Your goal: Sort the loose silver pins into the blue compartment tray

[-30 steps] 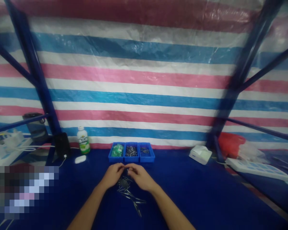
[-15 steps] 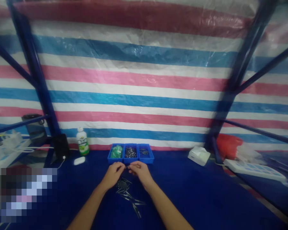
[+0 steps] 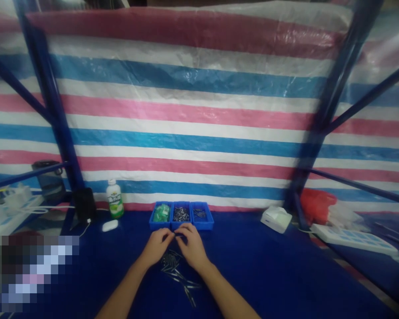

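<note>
My left hand (image 3: 158, 245) and my right hand (image 3: 191, 246) meet just in front of the blue bins, fingertips almost touching. Thumb and forefinger are pinched together on each hand. Whatever they hold is too small and blurred to name. Below them on the blue tabletop lies a pile of slim, dark metal rods (image 3: 169, 262). Longer shiny pieces (image 3: 189, 296) cross each other nearer to me. Behind my hands stand three joined blue bins: a left bin (image 3: 155, 224) with green packets, a middle bin (image 3: 181, 225) full of small metal parts, and a right bin (image 3: 207, 225) with a few thin pieces.
At the left stand a white bottle (image 3: 115, 200), a white oval case (image 3: 110, 225) and a black device (image 3: 84, 205) on a cable. A tissue pack (image 3: 276, 219) lies at the right. Beyond it are a power strip (image 3: 354, 239) and a red bag (image 3: 317, 204). Blue frame posts flank the table.
My fingertips have drawn slightly closer together, and the right fingers are bent more over the meeting point. The whole view has shifted slightly. The bins and the metal pile look the same.
</note>
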Tool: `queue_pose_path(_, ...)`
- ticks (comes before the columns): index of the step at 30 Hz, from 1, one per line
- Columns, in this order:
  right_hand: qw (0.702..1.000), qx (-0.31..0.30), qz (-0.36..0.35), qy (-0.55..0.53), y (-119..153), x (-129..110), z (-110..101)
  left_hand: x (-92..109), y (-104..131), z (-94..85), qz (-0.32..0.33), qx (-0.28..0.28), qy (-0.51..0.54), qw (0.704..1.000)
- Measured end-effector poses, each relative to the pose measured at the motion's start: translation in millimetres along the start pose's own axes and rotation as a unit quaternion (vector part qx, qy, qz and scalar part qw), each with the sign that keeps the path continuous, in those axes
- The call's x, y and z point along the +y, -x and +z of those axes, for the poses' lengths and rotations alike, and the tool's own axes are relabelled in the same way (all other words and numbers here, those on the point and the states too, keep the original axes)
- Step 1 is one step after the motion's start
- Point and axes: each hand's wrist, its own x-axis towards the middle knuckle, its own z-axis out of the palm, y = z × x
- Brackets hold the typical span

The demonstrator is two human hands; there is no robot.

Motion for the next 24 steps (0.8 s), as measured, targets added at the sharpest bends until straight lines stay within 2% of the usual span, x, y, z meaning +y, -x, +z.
queue_pose_path(4,0.994,-0.054,-0.044,0.078,5,-8,-1,-1,3,0.7,0.006,-0.005,-0.013,1.0)
queue_pose_path(9,0.991,-0.069,-0.061,0.098,5,-2,3,-4,1,3.3,0.012,-0.009,0.002,1.0)
queue_pose_path(15,0.999,-0.025,-0.039,0.0,-2,1,-4,1,0,-0.8,-0.004,0.008,0.001,1.0)
queue_pose_path(18,0.995,0.025,0.03,-0.093,-8,4,-10,3,1,-4.1,-0.013,0.021,-0.001,1.0)
queue_pose_path(21,0.957,0.043,0.146,-0.248,-13,10,-15,0,1,-4.0,-0.028,0.033,-0.015,0.999)
queue_pose_path(24,0.88,0.064,0.218,-0.417,-17,11,-18,-6,-1,-1.6,-0.037,0.04,-0.025,0.998)
